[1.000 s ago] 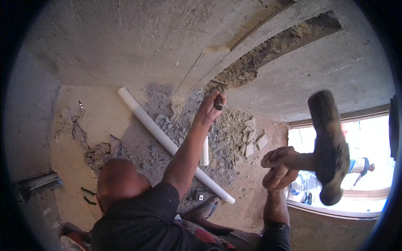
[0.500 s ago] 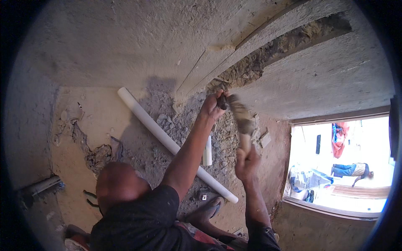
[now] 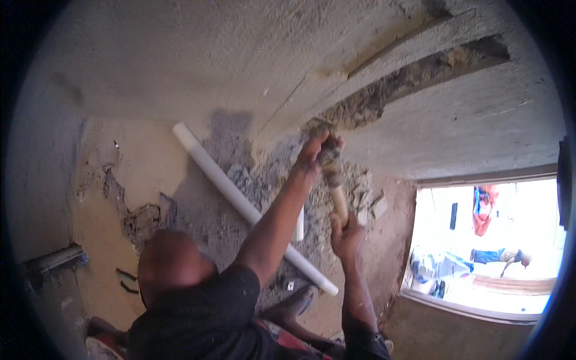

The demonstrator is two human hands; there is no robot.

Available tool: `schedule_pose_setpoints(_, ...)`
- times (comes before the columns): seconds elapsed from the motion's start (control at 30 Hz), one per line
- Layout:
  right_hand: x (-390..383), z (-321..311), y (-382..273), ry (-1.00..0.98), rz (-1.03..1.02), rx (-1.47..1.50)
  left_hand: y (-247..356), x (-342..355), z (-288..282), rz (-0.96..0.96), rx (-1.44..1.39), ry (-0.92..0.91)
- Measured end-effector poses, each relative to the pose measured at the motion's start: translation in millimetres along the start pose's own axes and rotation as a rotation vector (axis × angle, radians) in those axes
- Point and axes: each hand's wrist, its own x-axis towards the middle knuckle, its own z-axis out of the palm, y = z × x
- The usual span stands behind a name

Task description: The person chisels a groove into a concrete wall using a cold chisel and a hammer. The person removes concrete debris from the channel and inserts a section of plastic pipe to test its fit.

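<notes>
My left hand is closed around a dark chisel, held against the lower end of a rough groove cut into the wall. Most of the chisel is hidden by my fingers and by the hammer. In my right hand is a hammer, gripped by its pale wooden handle. The hammer's dusty, slightly blurred head lies right at my left hand, over the chisel's end. Whether the two tools touch, I cannot tell. Below both hands spreads broken rubble.
A long white pipe lies diagonally across the floor, under my left forearm. Beside that forearm is a short white pipe piece. A small dark item with a white face sits near my foot. Through an opening at right, a person bends near planks.
The hammer has come up and leftward, from beside my left hand onto the chisel's end. My right hand has shifted slightly left. The left hand keeps its grip at the groove.
</notes>
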Motion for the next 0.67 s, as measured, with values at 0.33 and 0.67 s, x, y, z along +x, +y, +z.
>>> schedule_pose_setpoints(0.33, -31.5, -35.0, -35.9, 0.252, -0.342, 0.792, -0.9, -5.6, 3.9, 0.016, -0.371, 0.385)
schedule_pose_setpoints(0.67, -4.3, -23.9, -23.0, 0.028, 0.127, 0.303, -17.0, 12.9, -58.2, -0.049, -0.593, 0.088)
